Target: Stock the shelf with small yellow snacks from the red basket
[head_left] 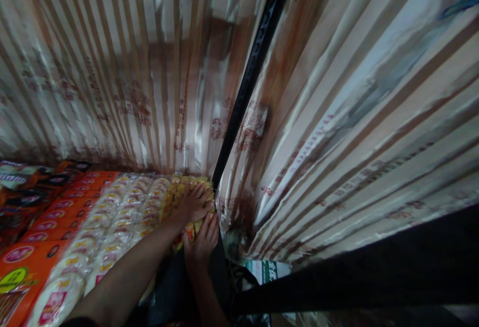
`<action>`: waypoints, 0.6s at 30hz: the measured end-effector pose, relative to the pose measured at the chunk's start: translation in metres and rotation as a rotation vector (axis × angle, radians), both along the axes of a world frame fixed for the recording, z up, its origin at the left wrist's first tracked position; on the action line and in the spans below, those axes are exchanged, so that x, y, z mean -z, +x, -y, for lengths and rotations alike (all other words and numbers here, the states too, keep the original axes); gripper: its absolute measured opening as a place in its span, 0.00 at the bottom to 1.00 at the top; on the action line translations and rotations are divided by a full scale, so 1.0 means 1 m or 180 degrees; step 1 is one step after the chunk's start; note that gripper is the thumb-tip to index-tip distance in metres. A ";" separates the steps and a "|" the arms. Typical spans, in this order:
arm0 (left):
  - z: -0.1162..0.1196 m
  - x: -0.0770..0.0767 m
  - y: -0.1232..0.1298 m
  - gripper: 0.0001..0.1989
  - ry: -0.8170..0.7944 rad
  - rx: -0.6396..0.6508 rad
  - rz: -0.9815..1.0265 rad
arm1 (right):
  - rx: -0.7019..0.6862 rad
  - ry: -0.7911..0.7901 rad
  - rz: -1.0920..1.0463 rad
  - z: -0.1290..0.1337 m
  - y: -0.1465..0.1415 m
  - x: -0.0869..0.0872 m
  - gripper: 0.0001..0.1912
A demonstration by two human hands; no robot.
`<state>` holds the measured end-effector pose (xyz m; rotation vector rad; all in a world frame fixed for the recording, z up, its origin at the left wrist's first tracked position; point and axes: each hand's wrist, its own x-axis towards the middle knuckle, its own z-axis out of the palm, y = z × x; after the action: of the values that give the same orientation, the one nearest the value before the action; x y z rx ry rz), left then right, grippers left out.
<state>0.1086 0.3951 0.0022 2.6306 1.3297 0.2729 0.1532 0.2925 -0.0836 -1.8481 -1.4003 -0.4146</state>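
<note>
Small yellow packets (pixel 175 187) stand in tight rows at the right end of a shelf, beside a black upright post. Across the top of these rows lies my left hand (pixel 196 201), its fingers stretched out over the packets near the back corner. Just in front of it, at the shelf's front corner, my right hand (pixel 202 242) has its thumb and fingers around a yellow packet with a red mark (pixel 189 231). Dim light and blur hide the exact fingertip contact.
Clear-wrapped round white packages (pixel 107 237) and orange packs (pixel 56 217) fill the shelf to the left. A black metal post (pixel 245 85) rises at the corner. Printed pleated curtains (pixel 149 68) hang behind and to the right. A dark bar (pixel 355 262) crosses the lower right.
</note>
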 end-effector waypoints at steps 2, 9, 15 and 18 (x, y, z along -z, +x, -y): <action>-0.001 0.004 -0.001 0.28 0.0054 0.0001 -0.0001 | 0.0017 0.0003 0.0026 0.000 0.000 0.000 0.47; -0.005 0.004 -0.001 0.27 0.0294 0.0070 0.0156 | 0.0037 -0.0077 0.0013 0.001 0.001 0.002 0.47; 0.014 -0.012 0.001 0.25 0.0313 0.0421 0.0226 | -0.0060 0.0067 -0.0135 0.000 0.002 0.005 0.49; 0.027 -0.014 0.003 0.26 -0.0051 0.0498 0.0139 | -0.0111 0.0090 -0.0271 0.001 0.002 0.004 0.48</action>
<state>0.1119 0.3682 0.0159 2.6804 1.1007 0.2934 0.1552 0.2916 -0.0878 -1.7951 -1.3604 -0.3326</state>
